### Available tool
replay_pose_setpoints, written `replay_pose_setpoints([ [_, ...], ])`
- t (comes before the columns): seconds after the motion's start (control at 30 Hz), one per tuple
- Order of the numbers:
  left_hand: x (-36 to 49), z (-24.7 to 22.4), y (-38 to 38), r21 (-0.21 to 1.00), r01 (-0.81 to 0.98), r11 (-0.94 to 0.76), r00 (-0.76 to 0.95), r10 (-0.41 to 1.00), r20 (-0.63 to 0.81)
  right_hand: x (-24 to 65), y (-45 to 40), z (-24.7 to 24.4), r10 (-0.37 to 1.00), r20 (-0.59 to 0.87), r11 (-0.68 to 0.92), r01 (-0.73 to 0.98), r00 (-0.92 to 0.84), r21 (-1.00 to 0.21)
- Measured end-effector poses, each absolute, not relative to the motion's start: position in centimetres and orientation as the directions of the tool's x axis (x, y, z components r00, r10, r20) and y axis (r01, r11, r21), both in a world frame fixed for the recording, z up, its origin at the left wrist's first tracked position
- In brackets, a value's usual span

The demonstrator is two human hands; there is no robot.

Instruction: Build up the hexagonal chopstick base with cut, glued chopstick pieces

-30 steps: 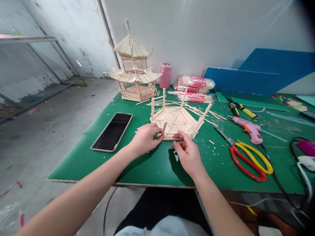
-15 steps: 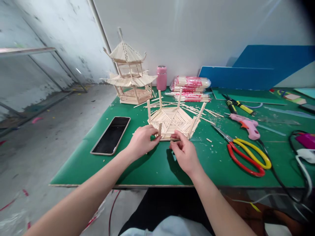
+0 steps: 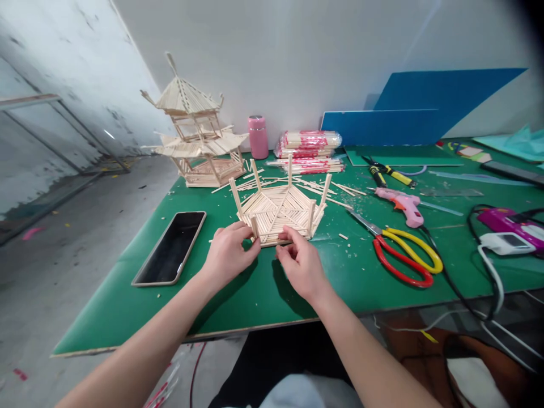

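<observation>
A hexagonal base of pale wooden sticks (image 3: pixel 278 207) lies on the green table, with upright posts at its corners. At its near-left corner my left hand (image 3: pixel 232 246) pinches a short upright wooden post (image 3: pixel 254 226) between thumb and fingers. My right hand (image 3: pixel 301 260) is at the base's front edge, index finger over the rim and thumb below it, the other fingers curled in. Behind to the left stands a tiered stick pagoda (image 3: pixel 199 147).
A phone (image 3: pixel 170 248) lies left of my hands. To the right are scissors (image 3: pixel 399 249), a pink glue gun (image 3: pixel 402 205) and pliers (image 3: pixel 389 173). Loose sticks (image 3: pixel 314 186), packed stick bundles (image 3: pixel 308 150) and a pink flask (image 3: pixel 258 137) are behind the base.
The view has turned and shifted, so the table's things sit further left in it. Both hands keep their places at the base's front edge.
</observation>
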State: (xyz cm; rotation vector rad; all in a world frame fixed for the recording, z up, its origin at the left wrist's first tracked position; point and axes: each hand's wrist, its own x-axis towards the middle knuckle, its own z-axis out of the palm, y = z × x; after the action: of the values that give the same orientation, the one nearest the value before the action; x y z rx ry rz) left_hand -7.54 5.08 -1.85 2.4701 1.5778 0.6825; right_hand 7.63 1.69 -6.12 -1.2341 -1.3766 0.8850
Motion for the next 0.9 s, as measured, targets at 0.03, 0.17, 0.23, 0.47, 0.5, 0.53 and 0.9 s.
replay_pose_setpoints([
  [0.03,-7.5,-1.9,5.1,0.347,0.826,-0.444,0.349,0.887,0.303,7.6,1.7,-6.1,0.974,0.217,0.199,0.209,0.069,-0.957],
  [0.17,-7.6,-2.0,5.3,0.356,0.815,-0.458,0.36,0.88,0.31,7.5,1.8,-6.0,0.974,0.217,0.197,0.215,0.071,-0.956],
  [0.23,-7.7,-2.0,5.4,0.358,0.808,-0.468,0.368,0.875,0.314,7.5,1.7,-5.9,0.974,0.215,0.196,0.215,0.069,-0.957],
  [0.47,-8.0,-2.3,5.7,0.357,0.794,-0.492,0.381,0.86,0.339,7.7,1.4,-5.3,0.98,0.192,0.178,0.205,0.051,-0.963],
  [0.5,-8.0,-2.3,5.7,0.352,0.795,-0.494,0.382,0.859,0.342,7.7,1.4,-5.2,0.981,0.186,0.173,0.202,0.047,-0.964],
  [0.53,-8.0,-2.3,5.7,0.343,0.798,-0.496,0.384,0.857,0.344,7.7,1.3,-5.1,0.983,0.178,0.167,0.202,0.04,-0.965],
  [0.9,-8.7,-2.6,5.8,0.267,0.762,-0.59,0.447,0.778,0.441,7.7,0.6,-4.8,0.993,0.1,0.112,0.216,-0.068,-0.97],
])
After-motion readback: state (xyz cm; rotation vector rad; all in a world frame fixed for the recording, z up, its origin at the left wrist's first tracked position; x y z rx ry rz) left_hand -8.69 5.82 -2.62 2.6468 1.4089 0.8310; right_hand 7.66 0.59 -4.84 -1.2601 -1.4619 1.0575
